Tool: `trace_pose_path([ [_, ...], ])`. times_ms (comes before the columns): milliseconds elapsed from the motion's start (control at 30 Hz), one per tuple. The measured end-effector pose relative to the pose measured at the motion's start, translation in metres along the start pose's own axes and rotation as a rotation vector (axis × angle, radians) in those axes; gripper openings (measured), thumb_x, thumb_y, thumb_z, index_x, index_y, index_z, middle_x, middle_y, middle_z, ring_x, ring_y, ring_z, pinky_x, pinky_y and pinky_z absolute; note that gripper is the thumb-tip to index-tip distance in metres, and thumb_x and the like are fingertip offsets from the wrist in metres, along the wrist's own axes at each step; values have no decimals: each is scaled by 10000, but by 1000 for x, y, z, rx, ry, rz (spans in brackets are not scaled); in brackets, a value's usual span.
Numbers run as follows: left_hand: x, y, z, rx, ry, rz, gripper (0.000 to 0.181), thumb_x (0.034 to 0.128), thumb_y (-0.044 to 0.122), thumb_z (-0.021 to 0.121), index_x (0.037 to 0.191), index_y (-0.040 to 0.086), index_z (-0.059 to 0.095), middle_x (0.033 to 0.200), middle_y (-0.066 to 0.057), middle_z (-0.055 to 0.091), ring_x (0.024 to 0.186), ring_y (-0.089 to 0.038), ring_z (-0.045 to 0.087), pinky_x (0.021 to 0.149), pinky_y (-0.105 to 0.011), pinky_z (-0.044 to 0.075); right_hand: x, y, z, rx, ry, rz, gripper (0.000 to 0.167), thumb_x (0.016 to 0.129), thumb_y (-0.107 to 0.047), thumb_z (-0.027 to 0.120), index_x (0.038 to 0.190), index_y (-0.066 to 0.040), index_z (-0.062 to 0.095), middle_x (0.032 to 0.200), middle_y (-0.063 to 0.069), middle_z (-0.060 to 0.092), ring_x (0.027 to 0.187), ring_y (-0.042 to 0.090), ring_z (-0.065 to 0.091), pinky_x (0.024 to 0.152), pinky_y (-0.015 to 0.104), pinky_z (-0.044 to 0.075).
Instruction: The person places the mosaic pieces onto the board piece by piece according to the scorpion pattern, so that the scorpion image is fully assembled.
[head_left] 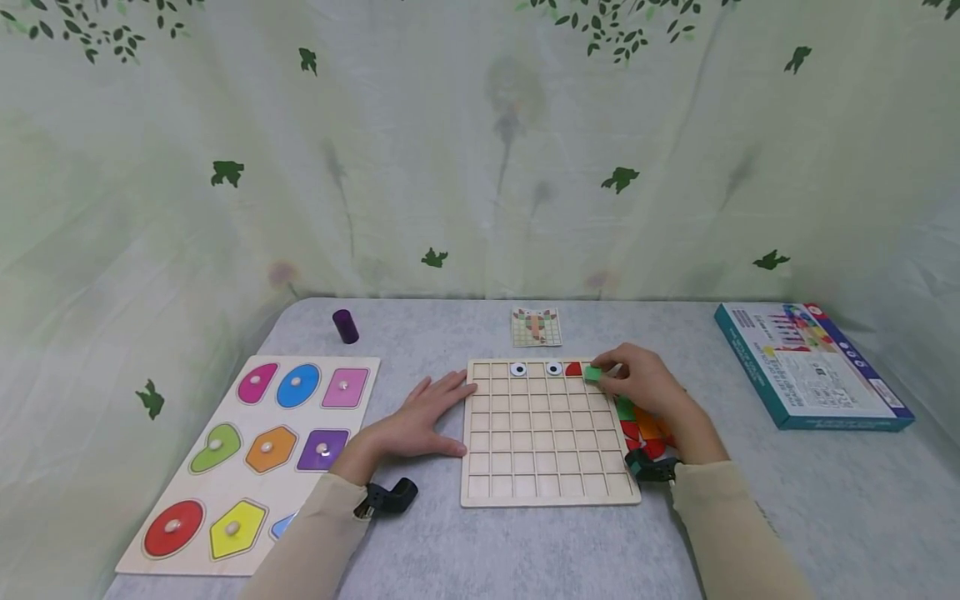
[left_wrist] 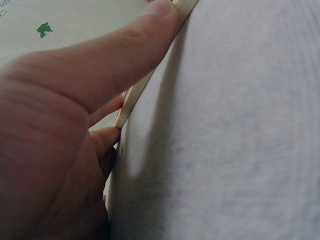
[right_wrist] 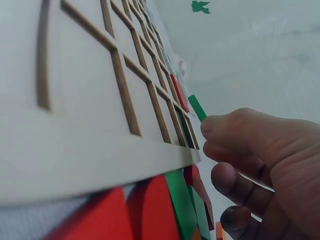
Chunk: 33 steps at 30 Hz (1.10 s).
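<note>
A wooden grid board [head_left: 545, 421] lies flat on the table. Two eye tiles [head_left: 517, 369] and a red tile [head_left: 573, 369] sit in its top row. My right hand [head_left: 641, 379] pinches a small green tile [right_wrist: 197, 107] between thumb and finger, just above the board's top right corner. Along the board's left edge rests my left hand [head_left: 423, 423], fingers and thumb extended; the left wrist view shows its thumb [left_wrist: 135, 47] against the wooden rim. Loose red, green and orange tiles [head_left: 648, 432] lie beside the board's right edge, partly hidden under my right arm.
A shape puzzle board [head_left: 251, 508] with knobbed pieces lies at the left, partly covered by my left sleeve. A dark purple cylinder [head_left: 346, 327] stands behind it. Beyond the grid is a small picture card [head_left: 536, 327]. A teal-sided box [head_left: 817, 367] lies at the right.
</note>
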<state>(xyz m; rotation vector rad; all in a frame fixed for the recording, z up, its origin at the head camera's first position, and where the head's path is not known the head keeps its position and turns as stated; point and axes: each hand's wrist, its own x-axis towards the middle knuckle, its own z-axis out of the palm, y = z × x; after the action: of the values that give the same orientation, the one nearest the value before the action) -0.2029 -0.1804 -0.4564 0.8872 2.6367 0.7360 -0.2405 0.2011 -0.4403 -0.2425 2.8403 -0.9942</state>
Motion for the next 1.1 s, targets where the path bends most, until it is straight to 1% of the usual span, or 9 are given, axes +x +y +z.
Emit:
trace_pose_path([
  [100,0,0,0,1,-1,-1,976,813,460,792,1587,159,280,1699,-82,112,1576,-292,97,1266,-563,-9,1,-1,3,-26,-12,-36,282,906,-197,726,1180,-129,724,1115,89,646,928,233,579,764,281,509],
  [200,0,0,0,3,3,5,976,813,463,790,1586,153,281,1698,-90,115,1573,-301,105,1262,-576,-2,1,-2,4,-52,-19,-93,264,905,-175,726,1163,-121,733,1074,85,653,885,214,594,747,279,518],
  [333,0,-1,1,3,6,11,970,816,461,789,1583,146,287,1696,-99,122,1571,-311,111,1259,-585,1,1,-4,6,-59,-28,-127,244,906,-152,716,1147,-123,737,1066,84,647,853,204,579,698,273,504],
  [467,0,-1,1,0,12,18,964,816,458,789,1579,134,296,1692,-113,132,1568,-325,119,1256,-594,5,2,-5,7,-66,-35,-128,226,913,-152,701,1135,-136,738,1075,79,637,842,204,539,673,269,470],
  [600,0,-1,1,1,7,8,969,816,459,789,1584,147,286,1696,-100,119,1572,-309,107,1262,-574,-4,2,-6,9,-75,-36,-116,220,917,-165,696,1132,-150,740,1082,67,636,855,208,530,690,274,468],
  [667,0,-1,1,-3,8,8,970,815,459,791,1583,143,289,1695,-105,121,1571,-315,109,1259,-582,-5,2,-7,9,-80,-35,-110,217,918,-171,697,1129,-158,742,1084,56,636,862,207,530,700,275,470],
  [867,0,0,1,-1,7,-2,971,815,453,792,1586,153,282,1696,-100,120,1572,-307,110,1259,-579,-1,1,-9,10,-64,-43,-129,211,919,-136,692,1121,-150,751,1078,63,645,844,204,529,695,278,470],
  [1100,-1,2,0,-21,19,22,950,815,416,799,1573,122,307,1687,-135,144,1565,-337,126,1257,-585,2,0,-10,10,-65,-62,-157,213,927,-110,691,1128,-146,752,1076,52,660,841,182,552,735,294,491],
])
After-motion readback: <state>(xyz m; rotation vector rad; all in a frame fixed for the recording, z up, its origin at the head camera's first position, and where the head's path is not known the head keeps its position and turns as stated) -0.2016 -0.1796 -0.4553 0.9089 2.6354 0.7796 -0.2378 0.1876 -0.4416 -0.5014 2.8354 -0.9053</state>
